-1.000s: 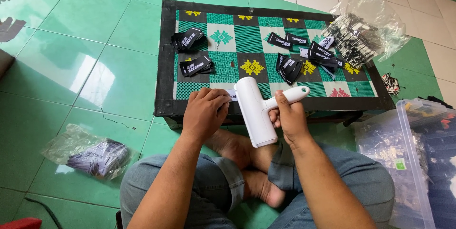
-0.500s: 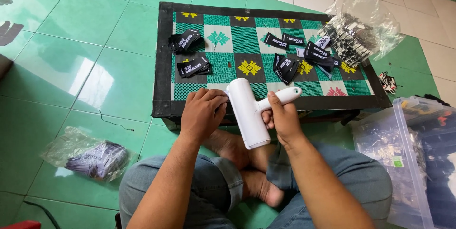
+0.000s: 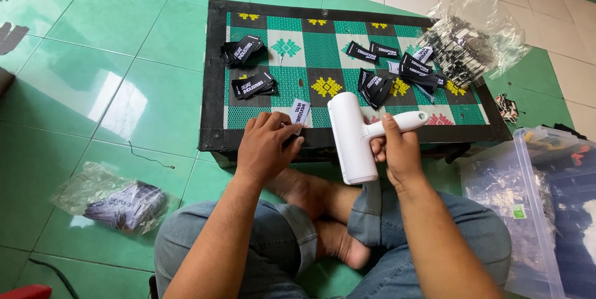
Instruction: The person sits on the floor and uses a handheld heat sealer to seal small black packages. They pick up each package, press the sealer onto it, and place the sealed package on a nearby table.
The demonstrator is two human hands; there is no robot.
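A low table (image 3: pixel 214 75) with a black rim and a green, white and yellow patterned top stands on the green tiled floor (image 3: pixel 93 63). Just beyond the left hand's (image 3: pixel 267 144) pinch lies a white label (image 3: pixel 299 111); farther out — two small piles of black labels (image 3: pixel 253 84) (image 3: pixel 242 51). Past the right hand (image 3: pixel 397 150), closed around the white roller (image 3: pixel 351 138), black labels (image 3: pixel 375 85) lie scattered, and a clear bag of them (image 3: pixel 472 38) sits at the far corner.

Blue-grey jeans w/ rolled cuffs, bare feet & forearms, no sleeves visible.
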